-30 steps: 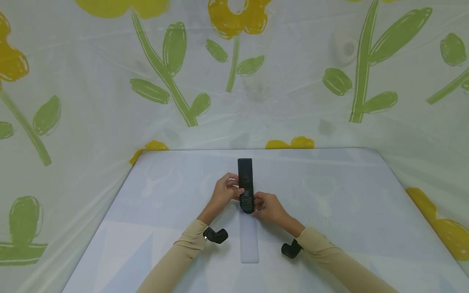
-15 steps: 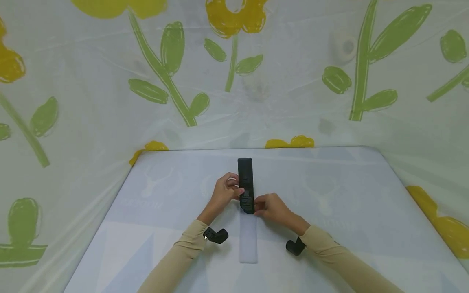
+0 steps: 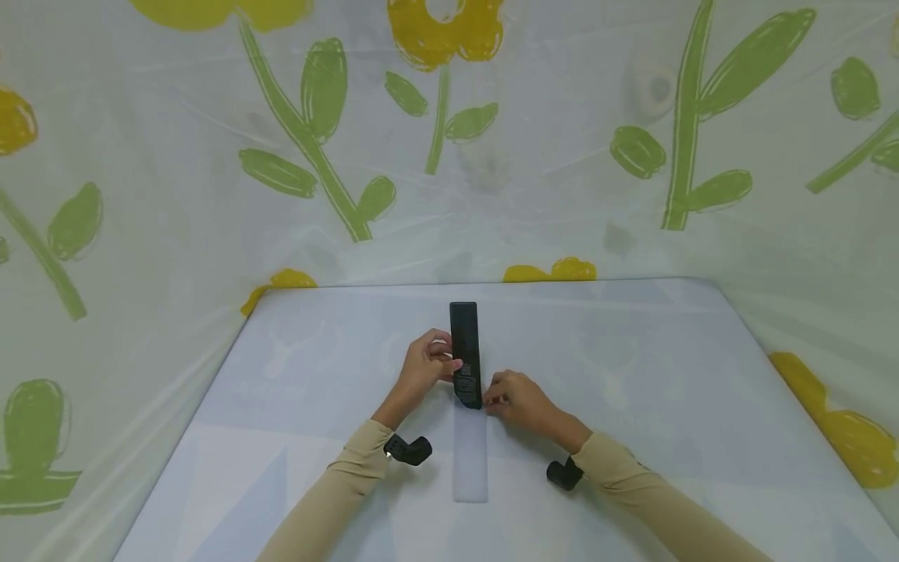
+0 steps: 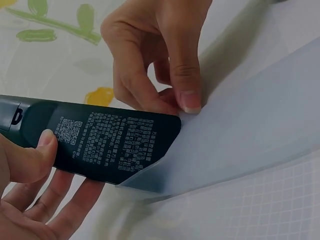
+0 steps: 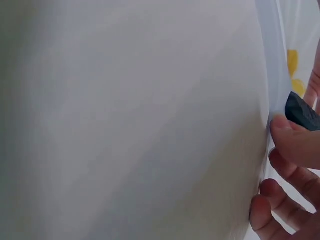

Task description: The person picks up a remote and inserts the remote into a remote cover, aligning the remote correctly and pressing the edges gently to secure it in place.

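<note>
Left hand [image 3: 423,365] clamped on the black remote [image 3: 465,343], thumb on the printed face, fingers underneath; I read that as a firm side grip. Right hand [image 3: 520,400] has thumb and forefinger pinching the rim of the translucent cover [image 3: 470,462] just beside the remote's near end, other fingers curled below. Hands apart from each other, one on either side of the work. Remote sits mid-table, raised, long axis pointing away from the person, back side up: I can see a QR code [image 4: 69,131] and white print [image 4: 120,137], characters too small for me to read. One corner of its near end shows dark through the film at the cover's mouth; the opposite corner is by the pinching fingers. How deep it goes in, I can't tell. Rest of the cover runs from there toward the person, long, flat and narrow. Black wrist cameras [image 3: 409,450] on both wrists, at the ends of tan sleeves [image 3: 319,499]. White table [image 3: 702,390] under it all, faint pale blue print. Behind and around it I get a pale curtain [image 3: 548,195] with yellow flowers [image 3: 421,43] and green stems [image 3: 681,140]
</note>
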